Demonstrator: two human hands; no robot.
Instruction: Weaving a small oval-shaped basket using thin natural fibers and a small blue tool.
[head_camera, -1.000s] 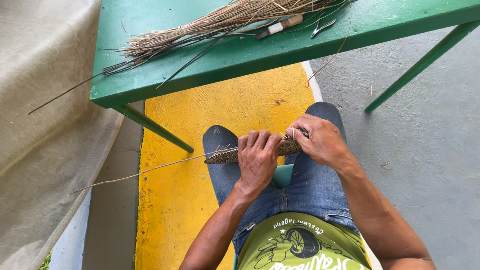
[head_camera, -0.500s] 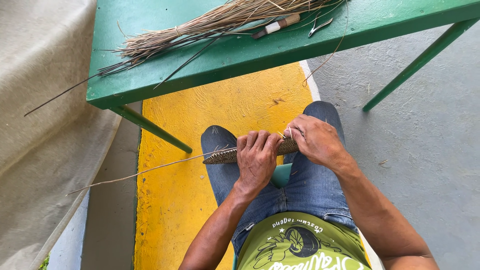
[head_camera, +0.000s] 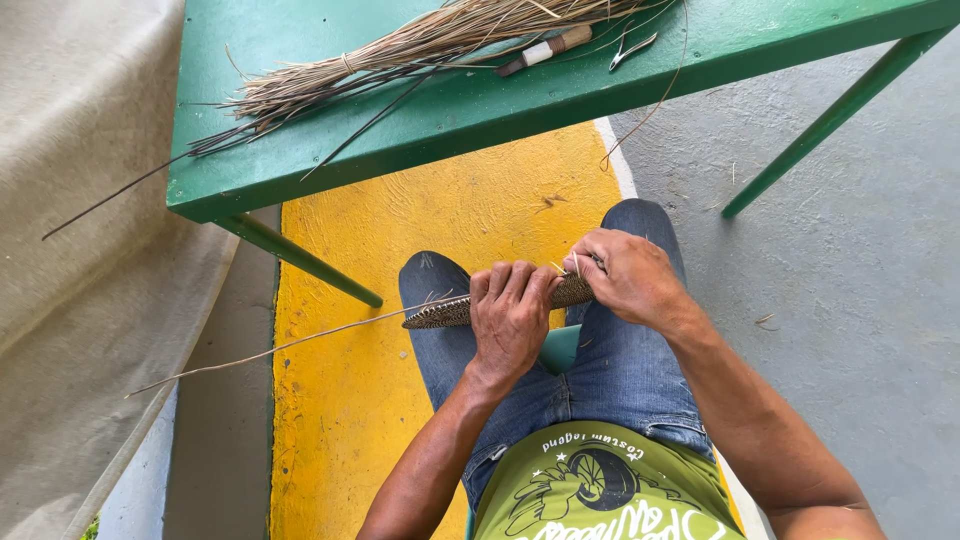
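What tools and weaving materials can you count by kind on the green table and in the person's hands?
Bundle of dry fibre strands on the green table: 1
Wrapped-handle tool: 1
Small metal pliers-like tool: 1
Woven strip, gripped by left hand and right hand: 1
Long loose strand trailing from the strip: 1
Total: 5

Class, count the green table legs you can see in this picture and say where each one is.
2. One table leg slants down from the table's near left corner over the yellow floor; the other table leg slants from the right end over grey floor. Further legs may be hidden.
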